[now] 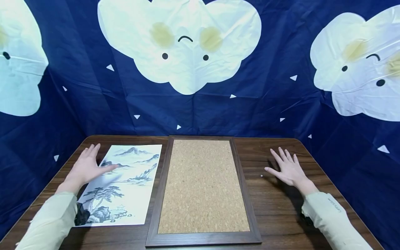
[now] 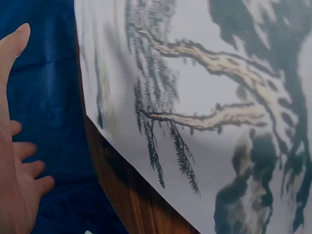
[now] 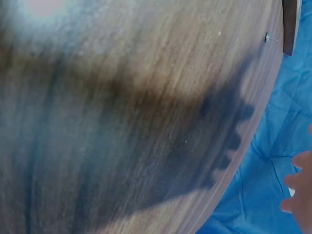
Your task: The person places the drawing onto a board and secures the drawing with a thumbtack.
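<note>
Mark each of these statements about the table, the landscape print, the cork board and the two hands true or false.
1. The cork board lies between the landscape print and the right hand. True.
2. The left hand grips the cork board's frame. False: it is open, at the print's left edge.
3. The right hand holds a pin. False: it is open with fingers spread; a small pin lies on the table beside it.
4. The print shows mountains and trees. True.

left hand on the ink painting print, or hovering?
Cannot tell. In the head view the left hand overlaps the print's left edge, casting a blurred shadow on it; the left wrist view shows spread fingers beside the paper, contact unclear.
</note>
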Action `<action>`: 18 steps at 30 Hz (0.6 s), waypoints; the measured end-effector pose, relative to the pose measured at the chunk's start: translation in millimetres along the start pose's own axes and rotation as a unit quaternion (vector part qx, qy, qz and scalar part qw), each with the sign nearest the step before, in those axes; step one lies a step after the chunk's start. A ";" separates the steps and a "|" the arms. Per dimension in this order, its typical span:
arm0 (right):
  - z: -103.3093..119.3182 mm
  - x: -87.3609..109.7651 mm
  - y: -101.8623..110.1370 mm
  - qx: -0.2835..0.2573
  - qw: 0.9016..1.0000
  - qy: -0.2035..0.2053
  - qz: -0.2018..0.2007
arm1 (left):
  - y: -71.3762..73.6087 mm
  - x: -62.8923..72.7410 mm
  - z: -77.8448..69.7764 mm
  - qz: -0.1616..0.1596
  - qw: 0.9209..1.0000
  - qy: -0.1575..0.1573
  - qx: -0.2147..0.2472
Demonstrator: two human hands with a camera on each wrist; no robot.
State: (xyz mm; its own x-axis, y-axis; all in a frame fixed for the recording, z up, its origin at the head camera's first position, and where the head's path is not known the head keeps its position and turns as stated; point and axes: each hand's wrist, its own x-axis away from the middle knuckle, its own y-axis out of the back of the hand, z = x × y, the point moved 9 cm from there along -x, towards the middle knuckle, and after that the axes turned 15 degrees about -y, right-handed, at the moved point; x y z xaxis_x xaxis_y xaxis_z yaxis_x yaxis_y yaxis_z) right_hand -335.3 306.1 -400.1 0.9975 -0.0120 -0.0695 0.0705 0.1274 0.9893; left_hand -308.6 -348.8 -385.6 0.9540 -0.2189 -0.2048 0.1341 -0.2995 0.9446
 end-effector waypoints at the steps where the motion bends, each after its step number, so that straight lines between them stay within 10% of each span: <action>1: 0.5 0.4 0.4 -0.002 1.000 0.002 0.000 | 0.3 1.3 2.6 0.000 1.000 0.010 0.006; 10: 7.0 6.9 5.9 -0.040 0.999 0.024 -0.008 | -3.1 17.0 26.2 0.003 0.993 0.074 0.089; 18: 12.9 13.6 6.7 -0.088 0.995 0.048 -0.013 | -40.1 34.1 86.9 0.057 0.979 0.128 0.152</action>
State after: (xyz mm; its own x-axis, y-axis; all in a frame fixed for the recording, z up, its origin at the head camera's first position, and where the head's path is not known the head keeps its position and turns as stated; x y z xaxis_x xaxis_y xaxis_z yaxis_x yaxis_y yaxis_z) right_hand -321.2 294.0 -392.8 0.9905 0.0759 -0.1151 0.0874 0.2997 0.9500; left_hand -304.7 -425.1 -452.7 0.9992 -0.0400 0.0054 -0.0267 -0.5566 0.8303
